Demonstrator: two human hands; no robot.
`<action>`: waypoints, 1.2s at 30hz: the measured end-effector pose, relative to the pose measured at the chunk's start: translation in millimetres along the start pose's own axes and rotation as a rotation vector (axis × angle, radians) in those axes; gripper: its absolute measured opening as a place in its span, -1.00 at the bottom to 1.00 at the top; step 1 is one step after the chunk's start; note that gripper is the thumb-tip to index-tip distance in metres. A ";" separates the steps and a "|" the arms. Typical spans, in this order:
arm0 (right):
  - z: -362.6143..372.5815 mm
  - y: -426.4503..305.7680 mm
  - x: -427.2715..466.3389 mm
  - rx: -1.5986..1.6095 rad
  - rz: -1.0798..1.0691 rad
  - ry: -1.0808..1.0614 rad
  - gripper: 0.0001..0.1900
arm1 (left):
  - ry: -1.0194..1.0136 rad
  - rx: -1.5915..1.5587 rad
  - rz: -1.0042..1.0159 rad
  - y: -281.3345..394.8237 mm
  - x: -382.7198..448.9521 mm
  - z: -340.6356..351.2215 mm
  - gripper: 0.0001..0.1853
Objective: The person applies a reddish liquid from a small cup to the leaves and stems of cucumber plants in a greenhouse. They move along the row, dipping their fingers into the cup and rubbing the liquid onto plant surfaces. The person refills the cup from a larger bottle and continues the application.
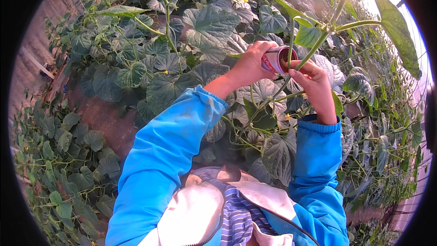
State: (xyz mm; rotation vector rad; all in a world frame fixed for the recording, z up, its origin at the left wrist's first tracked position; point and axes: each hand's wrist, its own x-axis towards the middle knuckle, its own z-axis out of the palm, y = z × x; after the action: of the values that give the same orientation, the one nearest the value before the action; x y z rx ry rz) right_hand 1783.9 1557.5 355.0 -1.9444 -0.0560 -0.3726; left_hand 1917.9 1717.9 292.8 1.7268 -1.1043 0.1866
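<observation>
My left hand [251,64] is wrapped around a small red and white can [270,60], tipped so that its open mouth faces right. Inside the can it looks dark reddish brown; I cannot tell what it contains. Thumb and fingertips of my right hand [314,83] pinch a green cucumber vine stem [312,50] just right of the can's mouth. A thinner green stalk [291,44] hangs in front of that opening. Above my right hand, the vine has a thick node [329,28] from which a broad leaf [397,32] branches.
Dense cucumber foliage [211,27] with small yellow flowers surrounds my hands. Another leafy row [82,174] grows at lower left, past a strip of reddish-brown ground [106,123]. Pale sheeting [414,109] curves along the right edge. Upright vines [167,13] rise ahead.
</observation>
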 end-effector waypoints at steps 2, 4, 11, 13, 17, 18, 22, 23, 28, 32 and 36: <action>6.9 -4.0 -0.6 -0.001 0.010 0.019 -0.74 | 0.017 0.049 0.048 -1.3 0.2 -5.6 -0.09; 9.1 -5.8 0.3 -0.042 0.019 0.040 -0.74 | 0.035 0.042 0.067 -3.4 1.8 -11.7 -0.09; 16.6 -6.6 -4.3 -0.060 0.034 0.147 -0.77 | -0.016 -0.196 -0.120 -18.5 -10.7 -7.0 -0.16; 16.8 -0.9 -1.5 -0.115 0.041 0.237 -0.79 | -0.015 -0.326 -0.255 -29.0 -23.2 -6.8 -0.18; 16.3 14.5 3.1 -0.257 -0.073 0.341 -0.81 | 0.172 -0.548 -0.426 -48.2 -61.6 -22.9 -0.27; 16.7 17.1 4.8 -0.297 -0.105 0.363 -0.81 | 0.224 -0.582 -0.439 -54.3 -74.4 -30.9 -0.27; 15.0 27.5 9.1 -0.556 -0.259 0.515 -0.74 | 0.334 -0.596 -0.534 -62.6 -141.1 -74.5 -0.29; 14.9 30.9 10.2 -0.632 -0.309 0.556 -0.73 | 0.351 -0.591 -0.563 -66.5 -162.4 -87.2 -0.30; 19.8 35.1 11.6 -0.723 -0.443 0.671 -0.68 | 0.508 -0.482 -0.745 -83.4 -267.1 -148.3 -0.35; 38.6 39.7 3.2 -0.717 -0.488 0.854 -0.57 | 0.564 -0.488 -0.819 -103.4 -315.9 -190.1 -0.35; 52.8 44.1 5.1 -0.656 -0.406 0.922 -0.59 | 0.540 -0.502 -0.795 -108.5 -336.5 -224.3 -0.32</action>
State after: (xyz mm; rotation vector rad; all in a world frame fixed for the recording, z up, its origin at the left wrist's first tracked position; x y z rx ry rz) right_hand 1810.4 1587.3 298.6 -2.1866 0.3113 -1.6904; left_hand 1889.3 2100.6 125.4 1.4067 -0.0175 -0.1166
